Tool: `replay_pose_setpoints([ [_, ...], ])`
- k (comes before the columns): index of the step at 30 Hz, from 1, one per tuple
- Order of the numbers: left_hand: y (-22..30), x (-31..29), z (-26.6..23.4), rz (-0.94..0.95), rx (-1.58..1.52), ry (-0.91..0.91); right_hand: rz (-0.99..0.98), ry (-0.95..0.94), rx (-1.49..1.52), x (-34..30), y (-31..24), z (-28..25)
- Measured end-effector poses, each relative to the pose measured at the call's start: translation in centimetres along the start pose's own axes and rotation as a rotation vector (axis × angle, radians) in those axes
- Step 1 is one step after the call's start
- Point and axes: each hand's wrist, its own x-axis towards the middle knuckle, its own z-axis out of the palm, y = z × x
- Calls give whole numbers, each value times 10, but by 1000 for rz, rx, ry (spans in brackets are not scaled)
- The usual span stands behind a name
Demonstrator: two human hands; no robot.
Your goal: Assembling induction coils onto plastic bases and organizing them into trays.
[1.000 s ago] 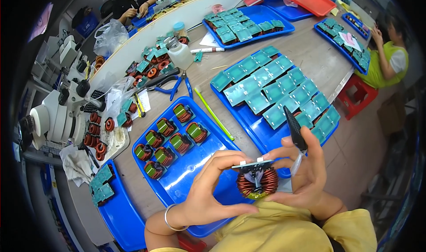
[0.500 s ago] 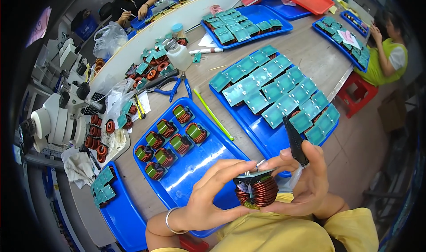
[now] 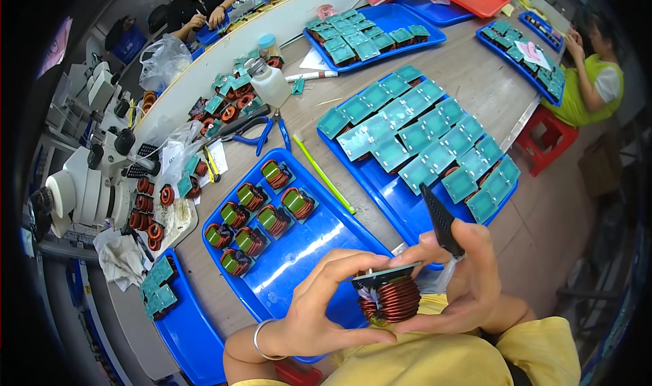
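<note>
Close to my body I hold a copper-wound toroidal coil (image 3: 397, 301), its dark square base board uppermost. My left hand (image 3: 319, 308), with a bangle at the wrist, grips it between thumb and fingers. From the other side my right hand (image 3: 468, 284) steadies it with thumb and fingertips. Tucked in that same hand is a tool with a black ridged handle (image 3: 440, 219); its working end is partly hidden. Below the coil, to the left, a blue tray (image 3: 319, 250) carries several similar coils (image 3: 274, 219) with green tops.
A second blue tray (image 3: 390, 216) holds rows of coils with green boards up. Pliers (image 3: 258, 138), a yellow-green stick (image 3: 322, 172) and a white bottle (image 3: 272, 83) lie or stand beyond. Microscopes (image 3: 88, 182) line the left; one co-worker (image 3: 200, 9) sits opposite, another (image 3: 598, 73) at right.
The coil has tilted slightly and shifted a little left in my hands. The black handle has swung left. The view has moved slightly.
</note>
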Motion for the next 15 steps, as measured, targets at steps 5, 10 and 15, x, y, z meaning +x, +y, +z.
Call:
replay_pose_setpoints([
  [5, 7, 6, -4, 78, 209, 32, 32, -56, -102, -1, 3, 1],
  [10, 7, 1, 1, 43, 165, 158, -15, -70, -16, 6, 5, 1],
  [15, 2, -2, 10, -49, -291, 190, -47, -75, -19, 8, 6, -7],
])
